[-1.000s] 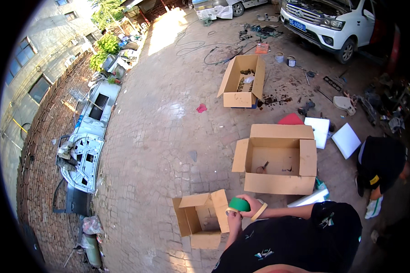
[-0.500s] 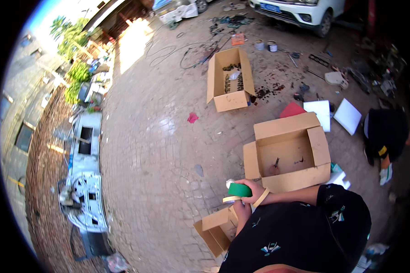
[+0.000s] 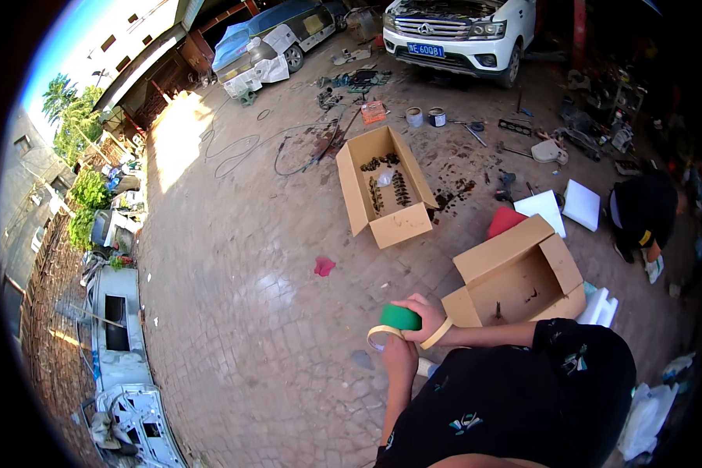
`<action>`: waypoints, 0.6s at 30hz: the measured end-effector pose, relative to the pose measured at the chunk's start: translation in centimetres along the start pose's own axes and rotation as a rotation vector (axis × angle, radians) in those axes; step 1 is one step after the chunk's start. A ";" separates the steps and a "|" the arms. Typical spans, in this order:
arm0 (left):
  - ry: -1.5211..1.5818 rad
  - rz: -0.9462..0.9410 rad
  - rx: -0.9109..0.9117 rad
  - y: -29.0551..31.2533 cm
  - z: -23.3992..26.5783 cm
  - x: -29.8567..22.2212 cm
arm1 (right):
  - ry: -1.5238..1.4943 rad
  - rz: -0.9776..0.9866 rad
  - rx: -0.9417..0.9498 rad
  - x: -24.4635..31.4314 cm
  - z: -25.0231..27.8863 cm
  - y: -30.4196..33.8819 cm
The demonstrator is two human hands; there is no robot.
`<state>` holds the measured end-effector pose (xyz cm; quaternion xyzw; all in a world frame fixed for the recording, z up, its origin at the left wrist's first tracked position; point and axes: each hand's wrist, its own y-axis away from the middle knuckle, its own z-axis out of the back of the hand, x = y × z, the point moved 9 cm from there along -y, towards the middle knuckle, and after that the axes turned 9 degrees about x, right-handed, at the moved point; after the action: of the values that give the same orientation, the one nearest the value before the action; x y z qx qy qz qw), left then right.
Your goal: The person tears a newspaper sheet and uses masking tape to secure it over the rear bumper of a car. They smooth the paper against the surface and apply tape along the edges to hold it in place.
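My right hand is closed round a green roll of tape. A cream tape ring hangs round my right wrist. Just below, my left hand is closed, with another cream tape ring at its fingers, close against the green roll. The two hands are together, and some fingertips are hidden. A pale cylindrical piece shows beside my left forearm, partly covered by my shirt. Right of my hands stands an open cardboard box with small dark items inside.
Another open cardboard box holds dark metal parts. White foam slabs, two cans and a red cloth lie about on the brick paving. A person crouches at right. A white car stands ahead; car body panels lie left.
The view has tilted up, bringing more of the cars in. My left hand has come up beside the green roll, and its tape ring is turned more face-on. The small lower box has left view.
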<state>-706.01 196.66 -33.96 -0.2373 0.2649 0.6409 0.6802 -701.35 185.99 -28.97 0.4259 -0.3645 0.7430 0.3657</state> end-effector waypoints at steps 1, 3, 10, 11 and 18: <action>-0.112 0.116 0.065 -0.2 0.8 2.1 | -0.008 -0.014 0.001 0.6 -0.8 -1.8; -0.080 0.156 0.033 -0.4 3.6 4.0 | -0.008 -0.017 0.037 0.8 -3.0 -5.1; 0.112 0.204 0.041 -4.4 9.9 12.2 | 0.040 0.113 0.225 1.9 -12.1 -14.1; 0.214 0.123 -0.025 -4.8 10.8 13.3 | 0.029 0.109 0.237 1.5 -13.2 -15.5; 0.826 0.220 -0.217 -10.2 16.7 26.4 | -0.217 0.123 0.460 -1.3 -23.2 -28.2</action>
<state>-693.87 226.74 -39.21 -0.5141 0.4696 0.5848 0.4162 -685.30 218.63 -32.26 0.5520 -0.2480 0.7772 0.1721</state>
